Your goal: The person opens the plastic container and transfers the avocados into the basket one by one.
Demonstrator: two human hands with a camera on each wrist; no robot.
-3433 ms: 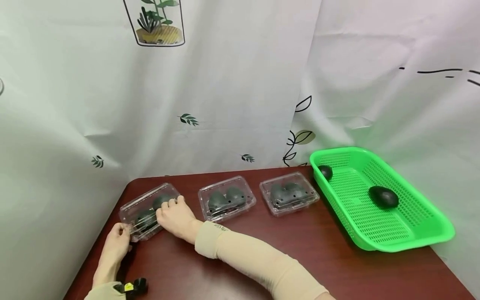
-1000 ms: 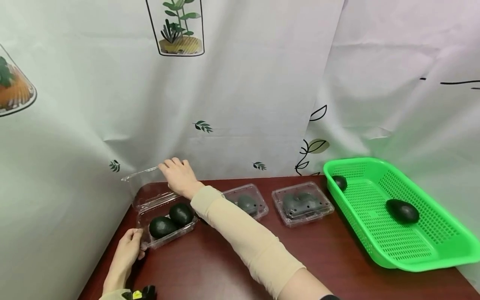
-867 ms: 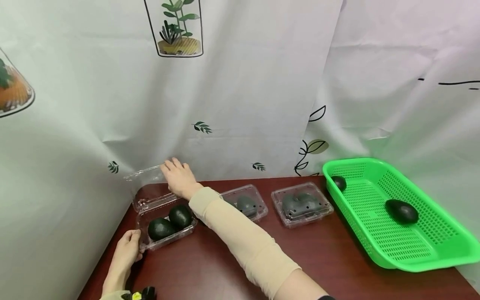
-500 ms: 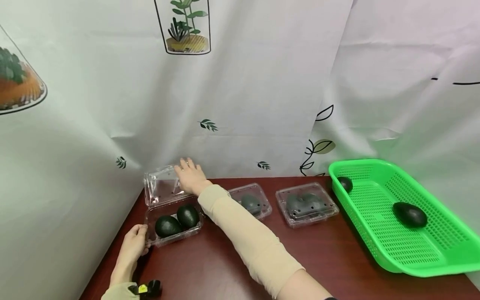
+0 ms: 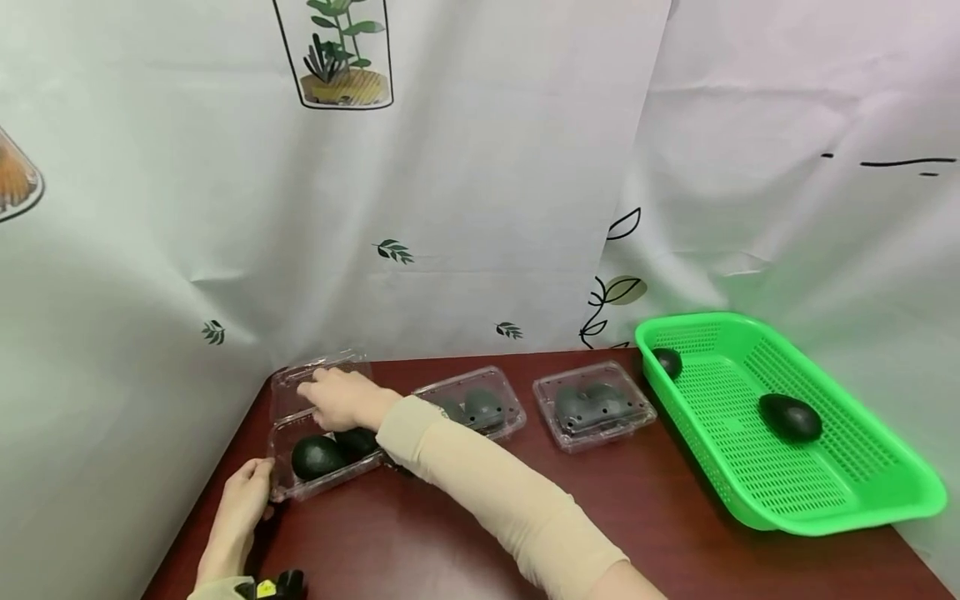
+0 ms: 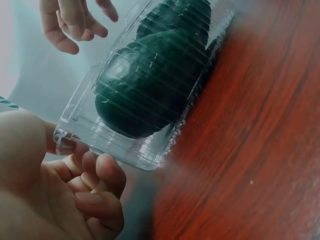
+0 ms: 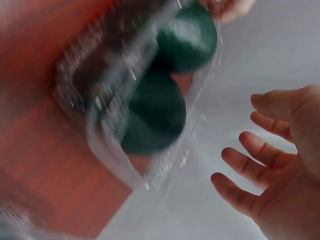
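Open clamshell [image 5: 324, 454]: at the far-left end of the row, well apart from the green basket [image 5: 862, 500]; lid [image 5: 318, 379] swung up and back, so opening judged done.
Contents: two dark avocados [image 5: 318, 457] lying side by side in the tray, neither lifted out yet.
Left hand [image 5: 243, 500]: on the side of that clamshell away from the green basket; fingers curled round its near corner, pinching the rim [image 6: 67, 142] and steadying it.
Right hand [image 5: 341, 398]: above the opened clamshell, on the green basket's side of the left hand; fingers spread and relaxed [image 7: 260, 165], gripping nothing, just beside the avocados.
Closed clamshells: one [image 5: 468, 408] next toward the green basket, another [image 5: 592, 404] just beside the basket; both with lids down and fruit inside, so judged untouched.
Green basket: two loose avocados inside, one [image 5: 789, 417] mid-floor, one [image 5: 666, 362] in the far corner.
Left to do, as judged: emptying the open clamshell; then the two closed ones.
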